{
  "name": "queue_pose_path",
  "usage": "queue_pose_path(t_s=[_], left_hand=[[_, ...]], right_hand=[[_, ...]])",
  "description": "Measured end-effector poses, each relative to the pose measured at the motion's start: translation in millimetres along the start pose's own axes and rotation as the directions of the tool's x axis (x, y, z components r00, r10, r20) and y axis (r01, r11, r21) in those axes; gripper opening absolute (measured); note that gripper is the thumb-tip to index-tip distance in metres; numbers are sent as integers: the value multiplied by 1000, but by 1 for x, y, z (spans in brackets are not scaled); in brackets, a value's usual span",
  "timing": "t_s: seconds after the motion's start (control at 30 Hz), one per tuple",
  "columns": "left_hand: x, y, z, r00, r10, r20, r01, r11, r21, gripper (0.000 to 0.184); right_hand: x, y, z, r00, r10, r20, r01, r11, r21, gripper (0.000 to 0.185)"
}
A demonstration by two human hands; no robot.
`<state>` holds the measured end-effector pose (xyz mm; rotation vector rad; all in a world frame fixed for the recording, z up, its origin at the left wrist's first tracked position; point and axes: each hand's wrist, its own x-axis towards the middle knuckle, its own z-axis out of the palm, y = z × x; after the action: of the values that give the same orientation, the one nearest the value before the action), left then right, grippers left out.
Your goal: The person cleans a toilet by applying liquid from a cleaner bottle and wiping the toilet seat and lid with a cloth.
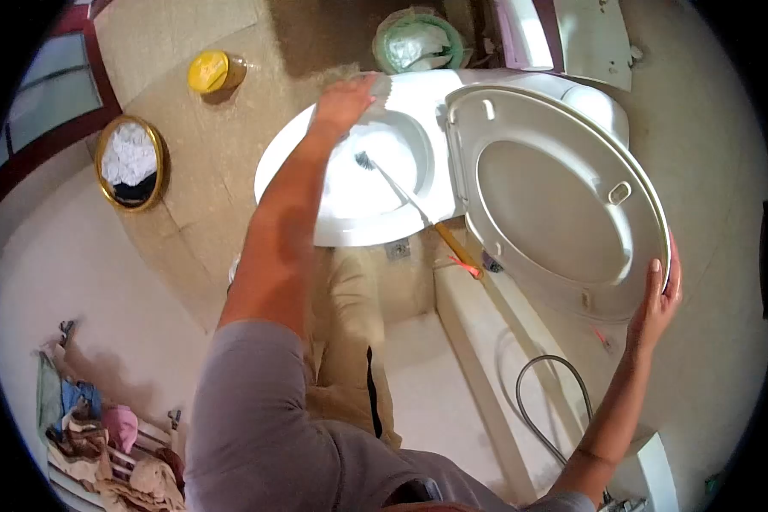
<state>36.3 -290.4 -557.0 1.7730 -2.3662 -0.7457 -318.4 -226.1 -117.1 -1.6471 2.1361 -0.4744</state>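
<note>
My left hand [346, 104] lies on the far-left part of the rim of a white toilet bowl [286, 154]. A thin pale sheet, like a wipe or cloth [384, 90], shows at its fingertips. My right hand [657, 299] grips the edge of the raised toilet seat and lid [555, 213], thumb in front and fingers behind. A toilet brush [410, 194] leans across the bowl's near rim. Its dark bristles are inside the bowl, and its yellowish handle sticks out towards me, with a red cord at the end.
A green lined bin [418, 44] stands behind the toilet. On the tiled floor are a yellow-lidded container [209, 72] and a gold-rimmed basket [130, 164] of cloth. A bathtub edge [486, 341] with a metal hose [525, 384] is at the right; clothes [115, 444] hang lower left.
</note>
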Motion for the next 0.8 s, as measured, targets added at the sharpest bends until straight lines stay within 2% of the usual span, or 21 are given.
queue_pose_path(t_s=[0.03,0.07,0.1,0.13,0.17,0.2,0.23,0.3,0.4,0.5,0.57,0.6,0.63,0.7,0.77,0.8], left_hand=[[-25,-24,24,966,68,-248,-71,997,-3,53],[-50,-54,42,865,132,-484,-141,990,19,52],[-80,-58,22,966,-123,-227,109,991,-74,50],[-116,-61,-3,931,-360,53,364,927,-94,48],[-169,-93,50,896,-132,-425,168,985,48,48],[-202,-61,3,850,-511,-130,452,833,-320,50],[-238,-66,26,749,-648,142,642,655,-398,54],[-323,-44,95,817,-563,-122,424,731,-535,57],[-337,18,120,599,-801,15,661,483,-574,58],[-314,24,148,516,-784,-345,491,600,-631,58],[-289,6,122,558,-799,-224,649,589,-483,58],[-277,-9,101,624,-753,-207,632,643,-433,57],[-265,-27,80,688,-701,-185,607,697,-382,56],[-239,-63,49,880,-375,-293,348,927,-143,53],[-216,-63,17,900,-364,-241,313,923,-225,52],[-214,-62,7,908,-358,-218,299,918,-261,51]], right_hand=[[2,-2,1,1000,7,-5,-7,1000,-10,42],[4,-1,1,1000,-15,4,15,1000,-7,42],[5,1,-1,999,-34,18,34,999,-4,41],[5,2,-1,998,-54,27,54,999,4,41],[5,5,-1,998,-54,25,53,999,9,41],[5,7,-1,998,-54,24,53,999,12,40],[5,7,-2,998,-51,25,51,999,12,40],[3,4,0,999,-41,9,41,999,-21,42],[2,7,-1,998,-58,21,58,998,-13,43],[3,10,-1,998,-57,36,55,997,50,43],[5,16,-4,998,-41,44,39,998,50,44],[7,23,-8,999,-28,41,27,999,28,44],[7,28,-10,999,-13,36,13,1000,6,44],[7,26,-5,999,-36,2,36,999,11,44],[6,21,-7,1000,-10,12,11,998,-56,43],[6,18,-5,999,-33,24,32,999,16,44]])
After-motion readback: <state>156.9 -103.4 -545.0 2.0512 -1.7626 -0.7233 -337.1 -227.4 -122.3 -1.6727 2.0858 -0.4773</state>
